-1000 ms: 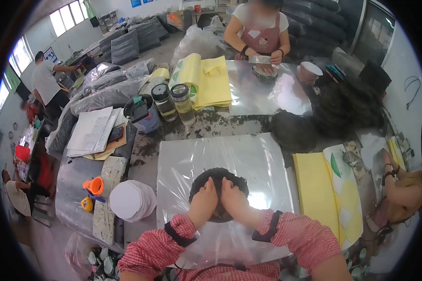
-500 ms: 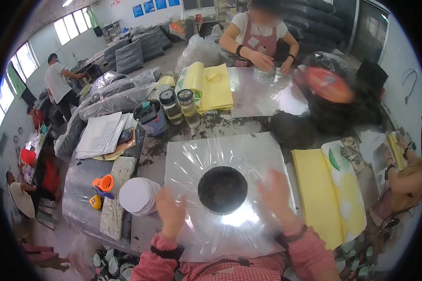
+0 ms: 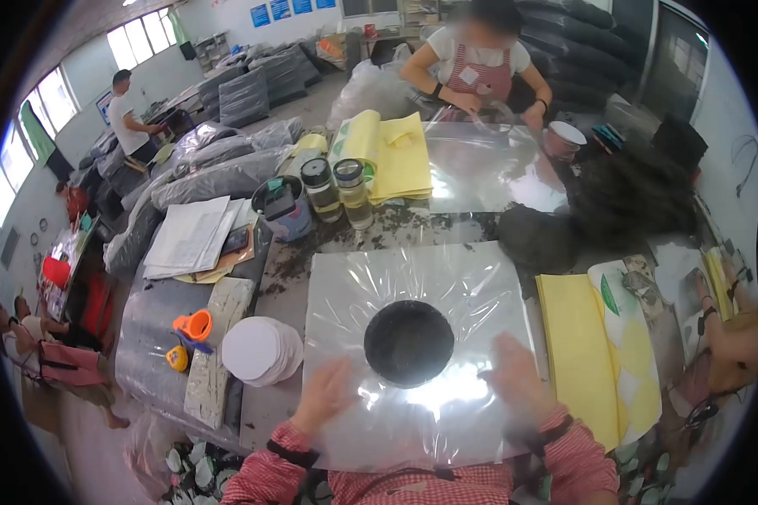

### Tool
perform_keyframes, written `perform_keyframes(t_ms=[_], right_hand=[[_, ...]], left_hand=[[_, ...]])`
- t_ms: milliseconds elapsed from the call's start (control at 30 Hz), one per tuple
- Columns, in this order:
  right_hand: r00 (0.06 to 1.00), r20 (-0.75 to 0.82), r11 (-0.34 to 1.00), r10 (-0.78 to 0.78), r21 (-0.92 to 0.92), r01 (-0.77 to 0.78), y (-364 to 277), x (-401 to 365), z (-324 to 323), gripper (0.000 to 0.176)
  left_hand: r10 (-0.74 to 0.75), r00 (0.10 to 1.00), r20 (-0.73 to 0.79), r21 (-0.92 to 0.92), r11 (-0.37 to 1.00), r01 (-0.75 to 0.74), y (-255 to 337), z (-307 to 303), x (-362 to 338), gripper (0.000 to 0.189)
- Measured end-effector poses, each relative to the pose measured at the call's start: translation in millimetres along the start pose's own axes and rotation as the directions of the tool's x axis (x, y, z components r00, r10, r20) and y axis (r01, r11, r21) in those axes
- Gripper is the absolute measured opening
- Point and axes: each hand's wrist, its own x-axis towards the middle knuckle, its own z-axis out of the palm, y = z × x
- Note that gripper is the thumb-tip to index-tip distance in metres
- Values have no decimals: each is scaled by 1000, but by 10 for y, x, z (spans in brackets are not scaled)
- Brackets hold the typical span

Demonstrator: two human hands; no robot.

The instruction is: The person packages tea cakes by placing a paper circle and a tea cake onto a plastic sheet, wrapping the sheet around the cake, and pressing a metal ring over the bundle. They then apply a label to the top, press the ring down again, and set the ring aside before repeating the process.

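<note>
A round, dark, flat-topped mass sits in the middle of a clear, shiny plastic sheet on the table in front of me. Creases in the sheet fan out from around it. My left hand hovers over the left part of the sheet, fingers apart and holding nothing. Over the right part is my right hand, blurred, its fingers stretched out and free. Both hands are beside the dark mass, clear of it. Left of the sheet lies a stack of white paper discs.
Yellow paper sheets lie to the right. Two glass bottles and a bucket stand behind the sheet. A loose dark heap is at the back right. Across the table a co-worker handles a clear ring-shaped thing.
My hands have come lower and nearer to me. The whole view has shifted slightly. A blurred red round shape near the dark heap is gone; a white-and-red tub shows there now.
</note>
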Motion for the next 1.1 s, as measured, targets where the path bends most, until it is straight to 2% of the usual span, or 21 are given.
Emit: perform_keyframes(t_ms=[67,133,200,267,300,333,400,533,600,633,733,767,800,833,867,900,933,967,1000,1067,1100], right_hand=[[985,139,995,-102,33,98,-162,11,321,123],[948,94,949,-304,114,293,-222,39,656,143],[975,82,897,-207,413,156,-400,174,699,138],[995,-59,777,-85,622,103,-222,313,856,131],[978,-105,323,182,945,41,-534,481,872,107],[975,-104,320,194,947,37,-884,553,767,107],[956,-237,895,-173,367,253,-1412,624,519,72],[866,-247,888,-434,42,457,-1145,567,936,33],[933,-84,935,-350,-98,342,-1158,557,981,29],[939,-73,940,-335,-92,328,-1177,505,965,29],[891,84,892,-446,-45,450,-1164,571,796,30],[818,-152,828,-555,-8,561,-1031,561,693,32],[683,-380,739,-623,-2,673,-942,594,638,35],[740,-583,888,-334,67,454,-861,637,704,37],[742,-581,889,-334,68,453,-787,846,784,37],[802,-553,732,226,639,235,-749,1097,884,35],[722,-199,229,662,972,59,-705,1179,968,34],[716,-195,224,670,973,54,-809,1113,885,34],[944,-257,505,207,855,122,-1012,1071,688,36],[795,-112,659,-596,499,563,-1007,1075,595,46],[894,-4,651,-448,683,330,-813,968,741,41]], left_hand=[[122,984,-129,-85,987,-134,420,6,530,55],[218,976,7,-137,967,-215,482,181,753,49],[336,934,118,-177,933,-314,547,283,981,43],[-227,859,458,-40,960,276,650,407,991,32],[-185,914,361,-21,978,206,601,574,954,27],[-183,910,372,-21,979,205,639,557,961,27],[-178,923,341,-26,980,199,759,509,1020,30],[-140,986,-91,-217,969,117,500,509,837,48],[-651,715,-256,-725,618,304,372,547,878,77],[-660,712,-240,-724,610,321,441,540,846,77],[-257,966,28,-717,668,199,722,433,1146,77],[12,998,-62,-374,927,-34,745,454,1136,65],[47,996,-79,-313,947,-69,724,587,1072,57],[70,995,-70,-285,955,-87,637,757,977,57],[89,995,-39,-259,961,-96,587,866,877,58],[86,996,-16,-263,961,-87,688,791,900,58],[-164,985,46,-422,891,168,821,727,928,52],[-274,958,85,-487,828,280,816,723,946,48],[-380,917,123,-546,746,382,811,719,962,45],[-304,953,14,-776,597,202,621,761,916,66],[-306,952,-15,-878,460,134,614,745,920,71]])
